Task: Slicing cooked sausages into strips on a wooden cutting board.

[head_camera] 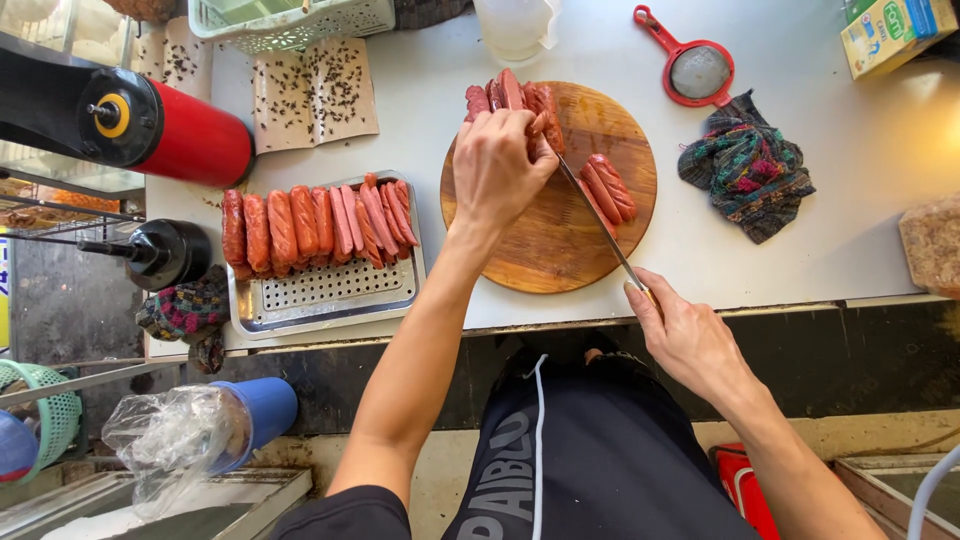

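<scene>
Far left on the tabletop (pixel 820 150): steel tray (pixel 325 295) with cut sausages lined in a row, kept beside the board for easy transfer. My left hand (pixel 497 165) has fingers curled, pinning a sausage (pixel 540 112) on the round wooden board (pixel 560 240) so it can't roll. Right hand (pixel 690 335) has fingers wrapped round the knife (pixel 598 228) handle, blade angled into that sausage. Two more sausages (pixel 608 188) sit just right of the blade.

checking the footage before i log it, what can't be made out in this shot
- Head view: the sausage under the left hand is mostly covered by its fingers.
- Knife handle is hidden inside the right hand; only the blade shows.
- White jug and green basket are cut off by the top edge.
</scene>
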